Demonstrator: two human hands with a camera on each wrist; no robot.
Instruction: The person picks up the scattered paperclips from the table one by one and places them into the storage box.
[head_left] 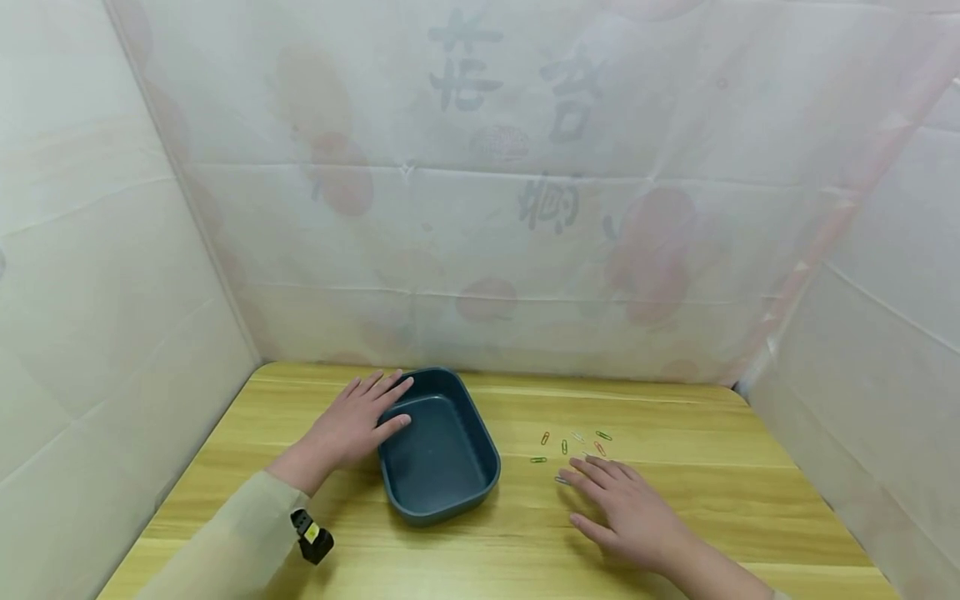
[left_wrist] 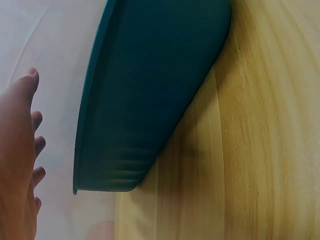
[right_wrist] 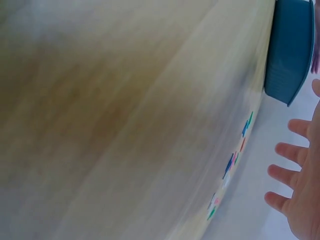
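Resting left hand on bin rim | clips just beyond right fingers

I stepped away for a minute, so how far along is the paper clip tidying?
Nothing looks done: the blue tray holds no clips that I can see. In hand: the left hand rests flat on the tray's rim, and the right hand lies open by the paper clips. Left: all the clips, scattered on the table.
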